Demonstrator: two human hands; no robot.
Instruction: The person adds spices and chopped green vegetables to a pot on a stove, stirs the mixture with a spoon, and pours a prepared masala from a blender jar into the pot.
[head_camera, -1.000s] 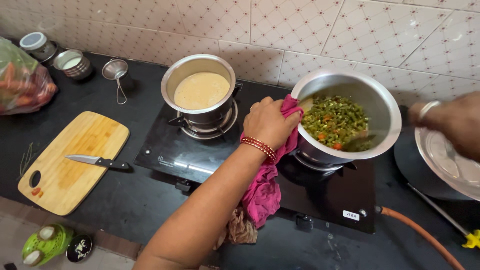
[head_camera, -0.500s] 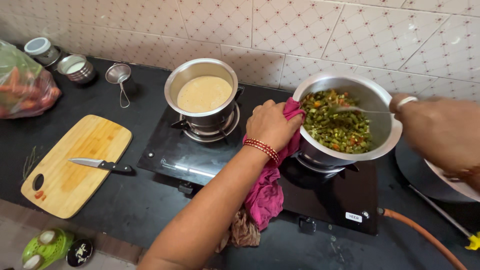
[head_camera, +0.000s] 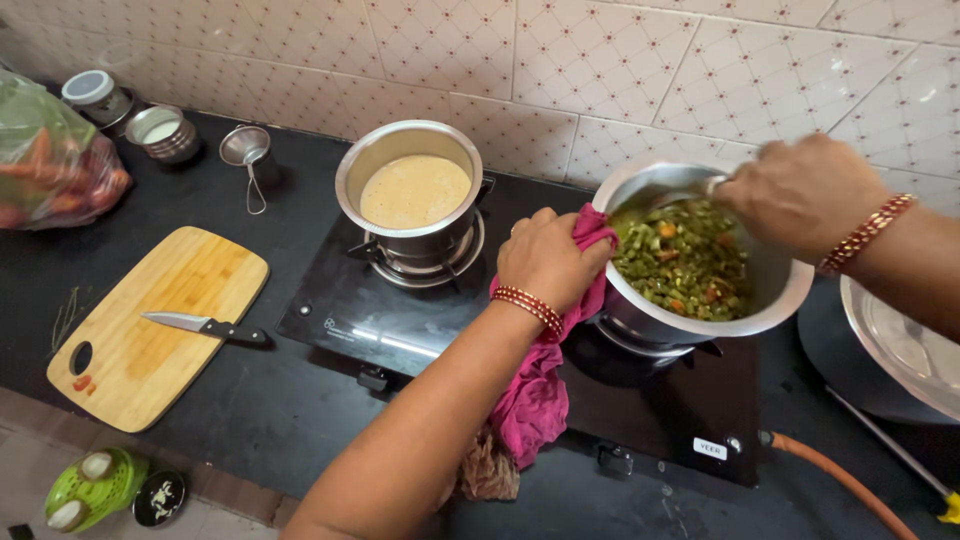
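Your left hand (head_camera: 548, 262) clamps the pink cloth (head_camera: 540, 385) against the pot (head_camera: 700, 300) rim's left edge; your right hand (head_camera: 800, 190) grips a spoon (head_camera: 690, 188) over the vegetables (head_camera: 685, 260).

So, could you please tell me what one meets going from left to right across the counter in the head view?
Bag of vegetables → wooden cutting board with a knife → small strainer → pot of pale liquid → left hand gripping a pink cloth → pot of chopped vegetables → steel plate.

Open counter between cutting board (head_camera: 150, 320) and stove (head_camera: 480, 340); smaller pot (head_camera: 410, 190) blocks rear left burner, big pot (head_camera: 690, 300) fills right, plate (head_camera: 900, 340) crowds far right.
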